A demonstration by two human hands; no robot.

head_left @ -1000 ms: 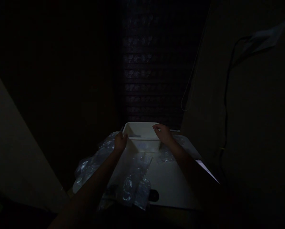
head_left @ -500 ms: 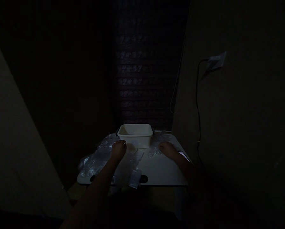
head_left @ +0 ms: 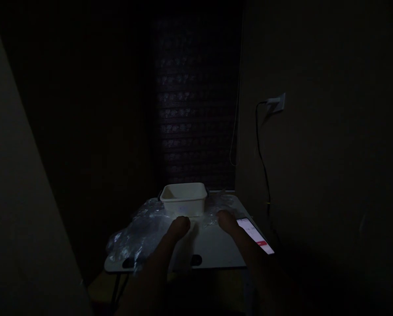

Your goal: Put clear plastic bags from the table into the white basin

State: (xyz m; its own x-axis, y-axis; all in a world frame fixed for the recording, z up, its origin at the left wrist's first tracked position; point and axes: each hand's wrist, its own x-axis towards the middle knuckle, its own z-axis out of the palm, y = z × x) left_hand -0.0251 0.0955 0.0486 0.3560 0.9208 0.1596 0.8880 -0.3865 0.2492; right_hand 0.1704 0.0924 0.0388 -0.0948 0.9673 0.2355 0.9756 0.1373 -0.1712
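In the dim head view, my left hand point(head_left: 180, 226) is closed in front of the white plastic tub point(head_left: 183, 207). A faint clear plastic bag point(head_left: 182, 256) seems to hang from it over the white table point(head_left: 212, 250); the darkness blurs its outline. My right hand point(head_left: 226, 220) is closed too, at the edge of some clear plastic bags point(head_left: 212, 216) right of the tub. What its fingers hold, if anything, cannot be made out. A larger heap of clear plastic bags point(head_left: 139, 235) covers the table's left side, close to my left forearm.
A phone point(head_left: 255, 236) with a lit screen lies at the table's right edge, beside my right forearm. A black cable point(head_left: 264, 164) runs down the right wall from a socket point(head_left: 277, 103). Behind the table hangs a dark blind point(head_left: 183, 127) with a cord.
My left hand has moved right and nearer, away from the heap. My right hand stays near the right-hand bags. The view has shifted, showing more of the phone.
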